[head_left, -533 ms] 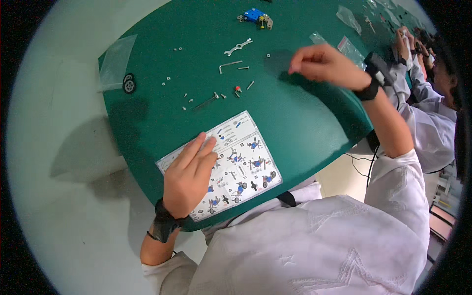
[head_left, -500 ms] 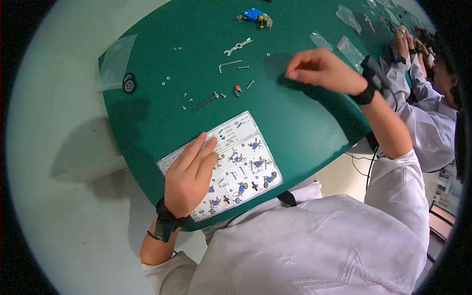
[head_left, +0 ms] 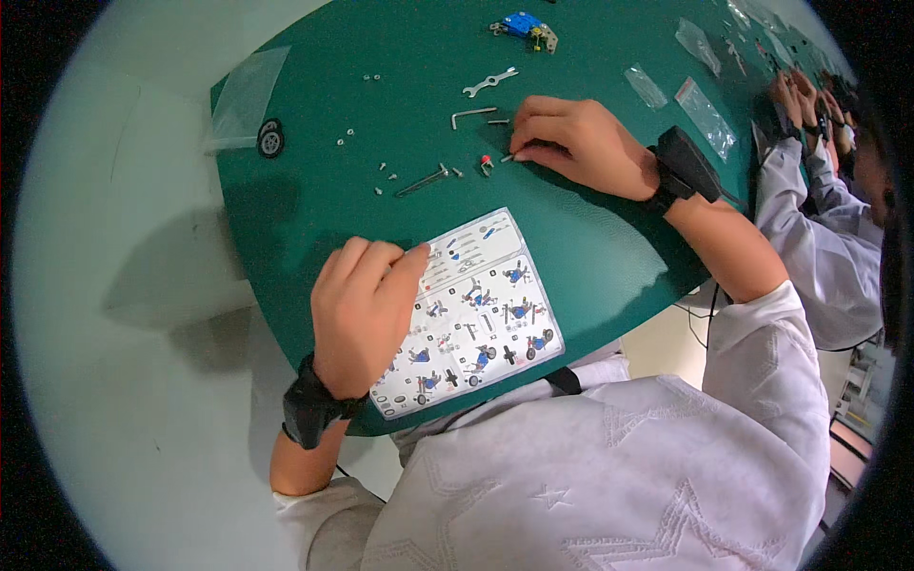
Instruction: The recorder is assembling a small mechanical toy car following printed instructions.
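My left hand (head_left: 360, 309) lies flat on a printed instruction sheet (head_left: 476, 305) at the near edge of the green table (head_left: 590, 247), fingers together, holding nothing. My right hand (head_left: 576, 143) rests on the table further out, fingers curled, with fingertips on a small metal part (head_left: 507, 158). Next to that fingertip lie a red-tipped piece (head_left: 486, 162), an L-shaped hex key (head_left: 471, 116) and a small flat wrench (head_left: 489, 83). A long bolt (head_left: 422, 181) and several tiny screws lie scattered to the left.
A black wheel (head_left: 270, 139) and a clear plastic bag (head_left: 243, 95) sit at the table's left edge. A small blue assembled model (head_left: 526, 27) stands at the far side. Clear bags (head_left: 703, 109) lie right. Another person's hands (head_left: 795, 95) work at the far right.
My right hand has moved left across the table, from the right side to the small parts near the hex key. My left hand stays on the sheet.
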Demonstrator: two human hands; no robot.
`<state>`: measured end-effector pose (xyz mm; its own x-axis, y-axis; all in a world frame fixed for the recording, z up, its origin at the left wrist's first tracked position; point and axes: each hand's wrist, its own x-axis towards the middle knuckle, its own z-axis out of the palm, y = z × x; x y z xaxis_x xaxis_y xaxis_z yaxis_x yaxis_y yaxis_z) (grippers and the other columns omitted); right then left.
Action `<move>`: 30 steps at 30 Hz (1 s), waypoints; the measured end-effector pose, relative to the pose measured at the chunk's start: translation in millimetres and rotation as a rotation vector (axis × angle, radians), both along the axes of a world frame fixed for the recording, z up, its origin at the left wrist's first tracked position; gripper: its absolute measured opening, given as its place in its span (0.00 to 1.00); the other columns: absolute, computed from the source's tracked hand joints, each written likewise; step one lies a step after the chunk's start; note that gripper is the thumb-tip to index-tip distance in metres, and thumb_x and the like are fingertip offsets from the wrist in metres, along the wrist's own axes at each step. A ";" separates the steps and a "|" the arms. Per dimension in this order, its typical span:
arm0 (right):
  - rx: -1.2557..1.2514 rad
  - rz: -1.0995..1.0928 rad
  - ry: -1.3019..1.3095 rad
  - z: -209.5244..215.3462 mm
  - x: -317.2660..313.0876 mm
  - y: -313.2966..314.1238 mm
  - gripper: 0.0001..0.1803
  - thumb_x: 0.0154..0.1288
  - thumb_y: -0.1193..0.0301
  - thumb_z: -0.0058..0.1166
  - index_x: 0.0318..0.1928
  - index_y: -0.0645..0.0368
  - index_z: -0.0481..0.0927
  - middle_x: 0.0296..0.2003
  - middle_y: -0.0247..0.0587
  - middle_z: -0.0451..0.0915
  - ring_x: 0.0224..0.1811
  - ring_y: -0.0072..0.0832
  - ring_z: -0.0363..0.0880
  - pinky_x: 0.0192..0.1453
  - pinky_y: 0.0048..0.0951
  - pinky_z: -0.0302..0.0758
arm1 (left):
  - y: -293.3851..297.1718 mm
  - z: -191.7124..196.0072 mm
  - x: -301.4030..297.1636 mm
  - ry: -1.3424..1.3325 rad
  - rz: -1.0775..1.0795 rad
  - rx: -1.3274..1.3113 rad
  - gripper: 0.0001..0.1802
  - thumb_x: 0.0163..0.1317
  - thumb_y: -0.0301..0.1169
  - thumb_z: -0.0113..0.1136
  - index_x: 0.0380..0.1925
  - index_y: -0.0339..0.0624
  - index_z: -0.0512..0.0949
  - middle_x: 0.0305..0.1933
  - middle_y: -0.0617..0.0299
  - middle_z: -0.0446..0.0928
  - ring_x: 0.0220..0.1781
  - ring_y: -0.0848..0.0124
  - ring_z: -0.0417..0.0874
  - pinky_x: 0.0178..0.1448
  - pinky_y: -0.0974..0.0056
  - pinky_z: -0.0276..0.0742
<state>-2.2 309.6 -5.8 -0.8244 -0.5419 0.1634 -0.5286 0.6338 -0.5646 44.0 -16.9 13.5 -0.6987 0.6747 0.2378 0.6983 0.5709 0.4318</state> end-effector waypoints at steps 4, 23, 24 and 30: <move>0.007 0.034 -0.021 0.6 1.4 7.0 0.06 0.65 0.73 0.63 0.41 0.60 0.82 0.40 0.41 0.81 0.40 0.44 0.84 0.42 0.41 0.80 | 9.6 2.9 -19.8 -0.023 0.025 -0.009 0.09 0.60 0.23 0.67 0.41 0.38 0.86 0.36 0.57 0.80 0.38 0.59 0.80 0.42 0.57 0.77; -0.232 -0.127 0.098 -10.4 -13.8 -3.0 0.08 0.62 0.77 0.69 0.41 0.62 0.84 0.38 0.38 0.81 0.32 0.25 0.79 0.33 0.25 0.75 | 21.8 -30.6 -48.1 0.171 0.113 0.186 0.12 0.54 0.20 0.73 0.40 0.38 0.88 0.35 0.57 0.83 0.36 0.61 0.82 0.39 0.61 0.78; -0.237 -0.163 0.049 -7.6 -12.8 -1.2 0.08 0.63 0.75 0.69 0.42 0.60 0.84 0.36 0.37 0.81 0.33 0.25 0.80 0.34 0.25 0.75 | 20.8 -30.6 -47.5 0.162 0.139 0.195 0.12 0.54 0.20 0.73 0.40 0.37 0.88 0.35 0.57 0.83 0.36 0.61 0.82 0.39 0.61 0.78; -0.446 -0.335 -0.221 -21.5 -16.5 12.2 0.06 0.72 0.72 0.63 0.43 0.62 0.84 0.38 0.26 0.83 0.37 0.11 0.75 0.39 0.18 0.73 | 17.5 -27.2 -48.9 0.122 0.217 0.199 0.10 0.56 0.20 0.72 0.39 0.38 0.88 0.35 0.57 0.83 0.35 0.60 0.82 0.40 0.61 0.77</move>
<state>-18.7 321.8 -27.3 -0.9789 -0.1653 0.1205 -0.1806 0.4222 -0.8883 -4.9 0.5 -13.6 -0.7793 0.4450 0.4413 0.6232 0.6250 0.4702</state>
